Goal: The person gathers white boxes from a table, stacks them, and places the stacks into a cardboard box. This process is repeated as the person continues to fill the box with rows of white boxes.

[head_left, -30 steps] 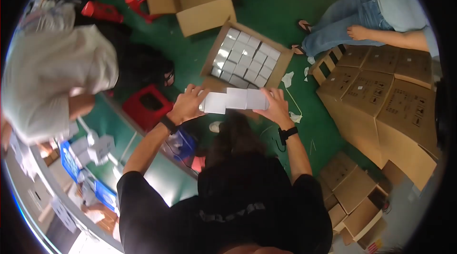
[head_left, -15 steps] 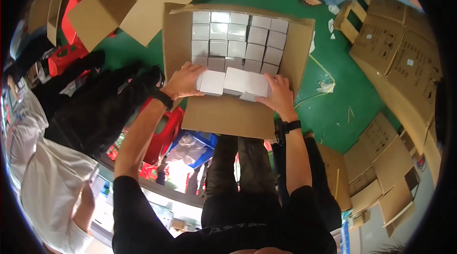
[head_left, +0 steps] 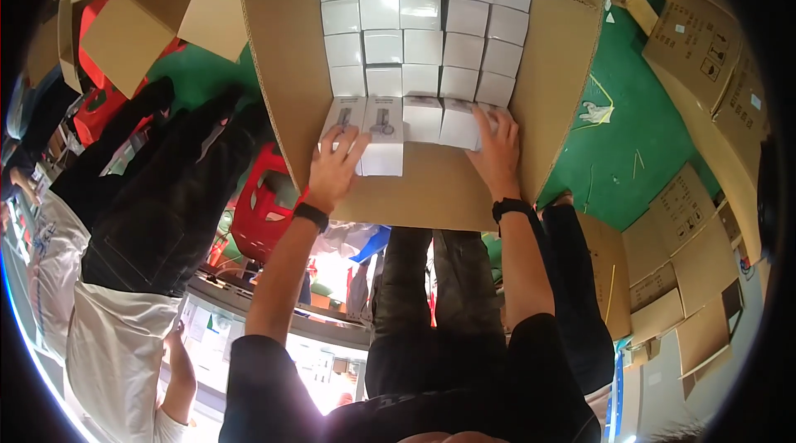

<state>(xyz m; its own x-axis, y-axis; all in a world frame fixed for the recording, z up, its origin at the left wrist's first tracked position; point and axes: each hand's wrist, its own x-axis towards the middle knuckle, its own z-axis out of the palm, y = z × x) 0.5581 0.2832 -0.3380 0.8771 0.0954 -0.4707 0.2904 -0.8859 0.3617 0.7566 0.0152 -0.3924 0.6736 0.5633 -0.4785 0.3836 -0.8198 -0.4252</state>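
Note:
An open brown carton [head_left: 557,70] stands before me, lined with several rows of small white boxes [head_left: 420,46]. At its near left, two small boxes with dark printed pictures, a left one [head_left: 348,104] and a right one [head_left: 384,148], stick out toward me. My left hand [head_left: 333,169] lies over the near end of the left one, fingers apart. Two more white boxes sit to their right, a middle one [head_left: 423,119] and a right one [head_left: 458,126]. My right hand [head_left: 497,153] grips the right one at its outer end, thumb toward me, its far fingers partly hidden.
Empty open cartons [head_left: 141,20] stand far left beside red plastic stools [head_left: 264,211]. Stacked cartons [head_left: 692,49] and flattened cardboard [head_left: 663,236] line the right. Scraps and a strap lie on the green floor [head_left: 618,165]. A person in dark trousers [head_left: 157,202] stands close at left.
The row of white boxes held between my hands has gone lower into the carton's near side. The left pair now shows printed faces. My left hand has moved from the row's end onto a box.

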